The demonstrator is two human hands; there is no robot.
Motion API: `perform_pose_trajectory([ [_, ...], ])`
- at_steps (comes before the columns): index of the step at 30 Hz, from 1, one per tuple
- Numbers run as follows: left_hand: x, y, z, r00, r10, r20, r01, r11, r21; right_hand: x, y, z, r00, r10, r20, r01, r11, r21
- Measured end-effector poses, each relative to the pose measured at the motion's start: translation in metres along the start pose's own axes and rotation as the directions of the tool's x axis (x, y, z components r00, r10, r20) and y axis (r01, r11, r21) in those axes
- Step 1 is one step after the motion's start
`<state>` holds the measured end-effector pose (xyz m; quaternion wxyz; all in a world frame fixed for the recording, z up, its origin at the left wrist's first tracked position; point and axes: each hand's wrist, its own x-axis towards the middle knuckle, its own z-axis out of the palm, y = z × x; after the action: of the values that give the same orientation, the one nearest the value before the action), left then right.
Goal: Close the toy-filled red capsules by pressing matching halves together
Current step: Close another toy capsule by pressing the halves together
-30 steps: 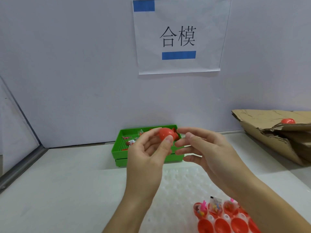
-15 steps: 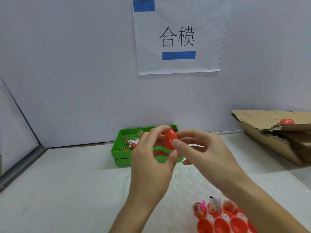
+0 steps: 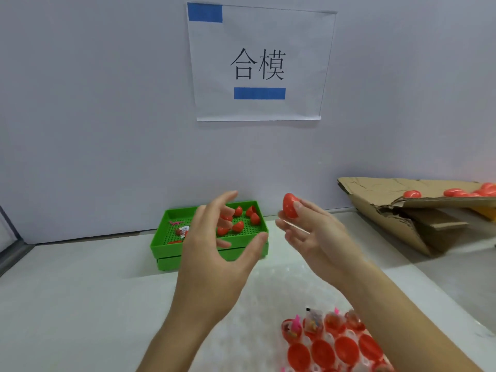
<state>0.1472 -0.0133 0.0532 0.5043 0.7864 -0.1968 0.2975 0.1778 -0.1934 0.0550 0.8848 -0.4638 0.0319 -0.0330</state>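
My right hand (image 3: 314, 234) pinches a closed red capsule (image 3: 289, 205) between thumb and fingers, raised above the table. My left hand (image 3: 214, 245) hovers to its left with fingers spread and holds nothing. Behind the left hand stands a green tray (image 3: 171, 248) with several loose red capsule halves (image 3: 239, 226) and small toy bits. At the bottom right, a clear blister tray (image 3: 271, 291) carries red capsule halves (image 3: 322, 350), some filled with toys (image 3: 312, 322).
A torn cardboard box (image 3: 397, 208) lies at the right with several closed red capsules (image 3: 412, 194) in it. A paper sign (image 3: 259, 63) hangs on the wall behind. The white table (image 3: 80, 304) runs to a metal edge at the left.
Both hands held the capsule together before. Now my left hand has let go and opened, and my right hand has carried the capsule to the right.
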Motion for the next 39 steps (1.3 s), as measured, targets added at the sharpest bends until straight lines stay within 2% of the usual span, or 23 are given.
perform_pose_trajectory([
  [5,0.000,0.001,-0.001,1.000,-0.028,0.011,0.028,0.998,-0.048,0.051,-0.021,-0.031,0.964,0.030,-0.263,0.029,0.976,0.215],
  [8,0.000,-0.001,-0.001,0.999,-0.041,0.018,0.042,0.997,-0.071,0.082,-0.041,-0.044,0.920,0.026,-0.390,0.087,0.959,0.268],
  [12,0.000,-0.003,0.000,0.998,-0.064,0.025,0.066,0.992,-0.108,0.106,-0.065,-0.057,0.875,0.055,-0.481,0.171,0.894,0.413],
  [14,0.000,-0.004,0.000,0.997,-0.077,0.032,0.080,0.990,-0.115,0.107,-0.064,-0.061,0.886,0.100,-0.453,0.113,0.900,0.421],
  [16,0.000,-0.005,0.001,0.996,-0.082,0.031,0.085,0.991,-0.108,0.102,-0.052,-0.061,0.916,0.145,-0.374,-0.017,0.945,0.327],
  [19,0.000,-0.007,0.002,0.996,-0.087,0.028,0.089,0.991,-0.102,0.083,-0.031,-0.057,0.947,0.169,-0.274,-0.151,0.985,0.084],
  [23,0.003,-0.010,-0.002,0.994,-0.096,0.052,0.099,0.993,-0.064,0.052,-0.025,-0.053,0.977,0.145,-0.157,-0.190,0.928,-0.321],
  [27,0.007,-0.015,-0.013,0.971,-0.163,0.176,0.163,0.986,0.013,0.024,-0.036,-0.046,0.993,0.113,0.039,-0.058,0.739,-0.671],
  [30,0.007,-0.018,-0.019,0.905,-0.227,0.360,0.199,0.973,0.114,0.006,-0.041,-0.041,0.979,0.133,0.158,0.057,0.561,-0.826],
  [33,0.004,-0.021,-0.018,0.822,-0.257,0.508,0.185,0.964,0.189,-0.007,-0.042,-0.035,0.946,0.222,0.236,0.147,0.352,-0.924],
  [36,0.000,-0.022,-0.014,0.752,-0.273,0.600,0.149,0.957,0.249,-0.016,-0.040,-0.026,0.915,0.302,0.268,0.212,0.205,-0.956],
  [39,-0.002,-0.024,-0.012,0.730,-0.283,0.622,0.134,0.952,0.275,-0.022,-0.035,-0.016,0.890,0.354,0.286,0.272,0.091,-0.958],
])
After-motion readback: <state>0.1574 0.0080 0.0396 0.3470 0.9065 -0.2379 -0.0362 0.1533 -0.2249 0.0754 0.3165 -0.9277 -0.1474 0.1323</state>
